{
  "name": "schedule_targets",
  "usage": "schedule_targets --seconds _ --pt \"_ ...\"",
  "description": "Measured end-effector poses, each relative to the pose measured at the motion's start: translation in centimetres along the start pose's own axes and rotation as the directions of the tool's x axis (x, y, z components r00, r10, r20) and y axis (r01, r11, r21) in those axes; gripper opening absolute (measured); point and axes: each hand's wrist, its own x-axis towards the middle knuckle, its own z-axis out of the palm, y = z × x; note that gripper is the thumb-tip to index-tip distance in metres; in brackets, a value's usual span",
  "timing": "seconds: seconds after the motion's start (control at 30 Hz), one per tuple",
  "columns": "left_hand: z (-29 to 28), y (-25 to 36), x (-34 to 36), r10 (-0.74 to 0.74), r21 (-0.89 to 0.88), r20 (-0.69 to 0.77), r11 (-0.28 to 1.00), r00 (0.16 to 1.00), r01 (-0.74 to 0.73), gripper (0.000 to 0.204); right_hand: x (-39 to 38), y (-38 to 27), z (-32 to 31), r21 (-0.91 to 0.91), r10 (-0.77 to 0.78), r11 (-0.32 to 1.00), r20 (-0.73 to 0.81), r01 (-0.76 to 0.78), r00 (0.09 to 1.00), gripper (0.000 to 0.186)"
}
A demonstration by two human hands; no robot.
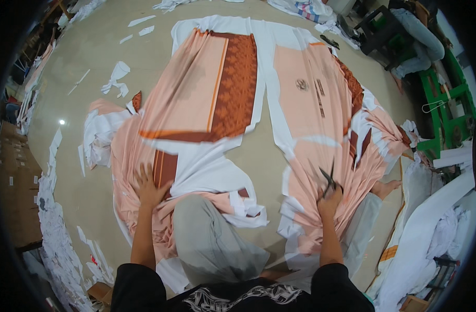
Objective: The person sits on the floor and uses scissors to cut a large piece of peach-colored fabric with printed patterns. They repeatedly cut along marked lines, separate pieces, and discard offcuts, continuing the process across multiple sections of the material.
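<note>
Scissors (327, 178) sit in the right hand (331, 196), near 4 o'clock from the middle of the head view. That grip is closed round the handles, while the blades look parted in a narrow V, pointing roughly to 11 o'clock. Motion blurs the tips, so whether they bite into cloth cannot be told. Beneath them, the right pink cloth (311, 112) runs from 1 o'clock down to 5 o'clock on the floor (254, 148), bunched into folds around the hand.

At 8 o'clock the left hand (150, 188) rests with fingers spread, grasping nothing, on pink and brown cloth. Just above it, toward 10 and 11 o'clock, lies the left pink cloth (186, 99), with its orange-brown patterned band; whether these are one piece is unclear.

The step in hand looks like cutting along the white margins. To do it well, smooth the folds near the blades first, keep the lower blade flat to the floor, and follow the print's edge in long strokes. A free hand holding the cloth taut beside the cut would help. The grey-trousered knee (207, 229) at 7 o'clock should stay off the edge being cut.
</note>
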Motion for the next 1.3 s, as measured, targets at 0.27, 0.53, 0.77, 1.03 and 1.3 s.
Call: schedule_targets --seconds 0.27,0.53,0.77,1.03,1.3 --pt "-6.7 -5.3 -21.7 -0.271 0.159 0.522 0.963 0.809 0.220 0.097 -9.5 -2.1 -10.8 -0.188 0.415 0.906 0.220 -0.379 0.883 0.046" --pt "-4.0 7.9 3.2 0.160 -0.116 -0.129 0.978 0.979 -0.175 0.074 -7.3 -12.8 -4.9 0.253 -0.137 0.559 0.968 -0.790 0.212 0.054" --pt "1.8 9.7 3.9 -0.045 0.166 -0.099 0.984 0.994 0.061 0.096 -0.5 -20.6 2.0 0.152 -0.159 0.438 0.983 -0.886 0.089 0.064" --pt "2.4 9.8 2.2 -0.092 0.201 -0.164 0.971 0.982 0.125 0.096 2.0 -21.1 7.2 0.242 -0.115 0.617 0.969 -0.749 0.219 0.056" --pt "2.0 9.9 2.3 -0.093 0.126 -0.199 0.985 0.975 0.120 0.093 9.7 -24.9 9.0 0.140 -0.129 0.532 0.988 -0.835 0.083 0.052"
